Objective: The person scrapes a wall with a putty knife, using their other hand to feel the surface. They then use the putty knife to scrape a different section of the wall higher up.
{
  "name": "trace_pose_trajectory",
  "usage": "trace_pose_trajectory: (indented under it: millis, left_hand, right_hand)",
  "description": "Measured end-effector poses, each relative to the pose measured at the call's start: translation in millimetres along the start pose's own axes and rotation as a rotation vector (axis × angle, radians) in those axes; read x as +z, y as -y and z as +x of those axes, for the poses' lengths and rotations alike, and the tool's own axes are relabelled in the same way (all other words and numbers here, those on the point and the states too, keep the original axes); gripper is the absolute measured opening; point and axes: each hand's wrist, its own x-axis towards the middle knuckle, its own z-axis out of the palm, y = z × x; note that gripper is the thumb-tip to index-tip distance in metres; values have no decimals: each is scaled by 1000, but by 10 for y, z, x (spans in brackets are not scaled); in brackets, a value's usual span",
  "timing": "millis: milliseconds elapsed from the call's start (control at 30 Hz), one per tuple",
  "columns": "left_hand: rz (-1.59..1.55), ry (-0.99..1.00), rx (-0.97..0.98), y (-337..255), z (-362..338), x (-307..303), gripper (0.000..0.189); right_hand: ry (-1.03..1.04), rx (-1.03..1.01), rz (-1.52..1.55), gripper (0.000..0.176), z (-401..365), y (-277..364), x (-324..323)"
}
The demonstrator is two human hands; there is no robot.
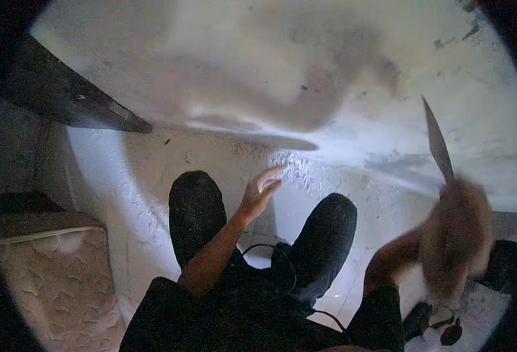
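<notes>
My left hand (262, 190) is between my knees, close to the foot of a pale wall (258, 53). Its fingers are half curled and apart from the thumb, with nothing held. On the right, my right hand (456, 234) is raised and blurred by motion. It grips a tool with a flat, pointed metal blade (437, 141), tip upward in front of the wall; its handle is hidden in the fist. White crumbs and flakes (296, 170) lie along the base of the wall, just past my left fingertips.
A patterned mattress-like cushion (59, 287) lies at lower left. Above it, a dark board (77, 94) juts in along the wall. At lower right, several small dark items (451, 334) rest on a pale sheet (484, 311). My bent knees (197, 205) flank my left hand.
</notes>
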Motion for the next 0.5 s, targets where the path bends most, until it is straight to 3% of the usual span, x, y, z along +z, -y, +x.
trace_pose_trajectory:
  millis: [67,100,133,200,267,367,500]
  left_hand:
    - [21,30,9,-32,-62,24,46]
    - [2,20,18,-65,-40,22,47]
    - [-12,16,16,-75,-54,23,48]
    - [-56,6,-32,7,-37,-3,48]
    - [-100,8,-100,19,-141,5,48]
    - [-112,-25,-54,-60,-107,11,39]
    - [-76,-15,-10,-18,-100,13,44]
  right_hand:
    - [-329,-605,884,30,73,-107,10]
    - [-331,-617,880,30,-10,-158,-179]
    - [7,-269,138,20,-258,-198,-460]
    - [340,97,-602,14,-275,-231,-508]
    - [-79,-428,458,14,44,-262,-144]
    - [-199,-699,995,12,51,-409,-178]
    - [32,-827,1374,21,259,-587,-23]
